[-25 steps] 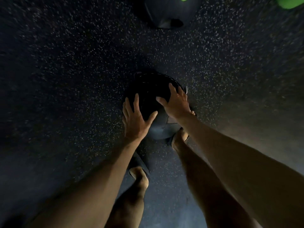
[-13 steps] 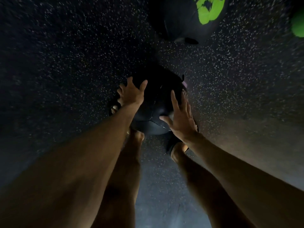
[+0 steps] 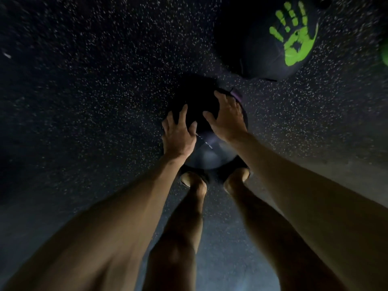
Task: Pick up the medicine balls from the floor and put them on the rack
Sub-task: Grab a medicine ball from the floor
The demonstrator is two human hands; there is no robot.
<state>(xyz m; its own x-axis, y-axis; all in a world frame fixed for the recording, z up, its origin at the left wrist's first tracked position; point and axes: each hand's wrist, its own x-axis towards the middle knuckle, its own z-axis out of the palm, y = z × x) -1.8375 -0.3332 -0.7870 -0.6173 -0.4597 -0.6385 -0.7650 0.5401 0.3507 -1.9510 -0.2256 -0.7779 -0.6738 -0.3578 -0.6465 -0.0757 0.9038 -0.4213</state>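
A dark medicine ball [image 3: 210, 153] with a stitched seam sits between my two hands, straight in front of me and over the toes of my shoes. My left hand [image 3: 178, 131] presses its left side with spread fingers. My right hand [image 3: 227, 118] lies flat on its upper right side, fingers spread over the top. Whether the ball touches the floor I cannot tell. A second, larger black medicine ball [image 3: 252, 51] with a green handprint lies on the floor beyond it, up and to the right.
The floor [image 3: 94, 91] is dark speckled rubber, dimly lit. My left foot [image 3: 192, 179] and right foot [image 3: 237, 177] stand just under the held ball. A green object [image 3: 385, 56] shows at the right edge. No rack is in view.
My left hand slid from the ball's far top to its left side and my right hand moved up onto its top. The view shifted, bringing the handprint ball further into sight.
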